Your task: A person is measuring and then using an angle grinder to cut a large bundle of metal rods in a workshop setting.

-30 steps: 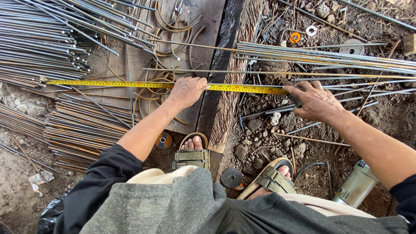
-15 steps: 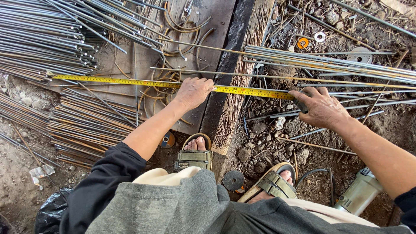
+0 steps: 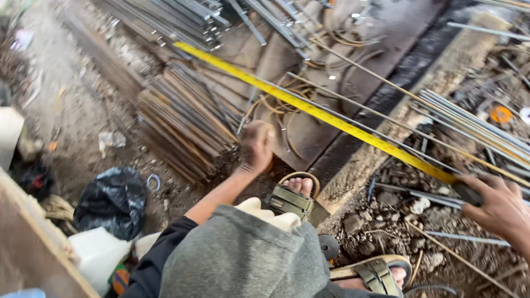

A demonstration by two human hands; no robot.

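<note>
Yellow tape measure stretched over steel rods

Yellow tape measure (image 3: 326,116) is laid diagonally across the plank and rods, its case gripped by the curled fingers of the right hand (image 3: 497,207). The left hand (image 3: 256,146) is blurred; its fingers cannot be told. The tape could snag or buckle on loose rods (image 3: 469,129). A rod bundle (image 3: 187,124) and wire loops crowd its path.

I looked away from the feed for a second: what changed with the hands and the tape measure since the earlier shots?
The left hand has lifted off the yellow tape measure and drawn back toward the body, curled and blurred. The view has swung left, so the tape now runs diagonally. The right hand still holds the tape's case end, and the tape stays stretched over the steel rods.
</note>
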